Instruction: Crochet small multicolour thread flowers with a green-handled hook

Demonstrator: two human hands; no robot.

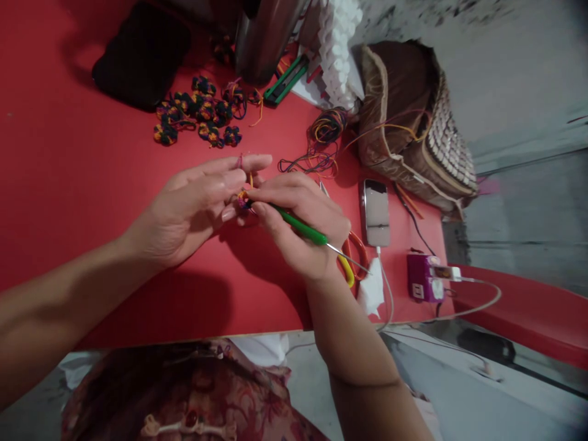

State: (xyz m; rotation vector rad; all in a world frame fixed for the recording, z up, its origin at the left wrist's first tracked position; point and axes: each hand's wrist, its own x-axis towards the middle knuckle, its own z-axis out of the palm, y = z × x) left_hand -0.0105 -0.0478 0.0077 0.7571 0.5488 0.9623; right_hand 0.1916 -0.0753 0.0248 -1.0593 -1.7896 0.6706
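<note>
My left hand (197, 199) pinches a small multicoloured crochet piece (243, 199) between thumb and fingers. A strand of yarn loops round its outstretched index finger. In my right hand (303, 214) is a crochet hook (303, 228) with a green handle, its bare metal end pointing back past the wrist. The hook's working tip lies at the crochet piece, hidden by the fingers. Beyond the left hand lies a group of dark crochet flowers (206, 110) with orange centres. Loose multicoloured yarn (328, 125) is wound in a small bundle to their right.
On the red table (114, 165) stand a dark case (142, 55), a metal cylinder (266, 37) and a brown bag (399, 104). A green box cutter (285, 81), scissors (346, 269) with orange and yellow handles, a charging phone (375, 211) and a purple power adapter (422, 278) lie to the right.
</note>
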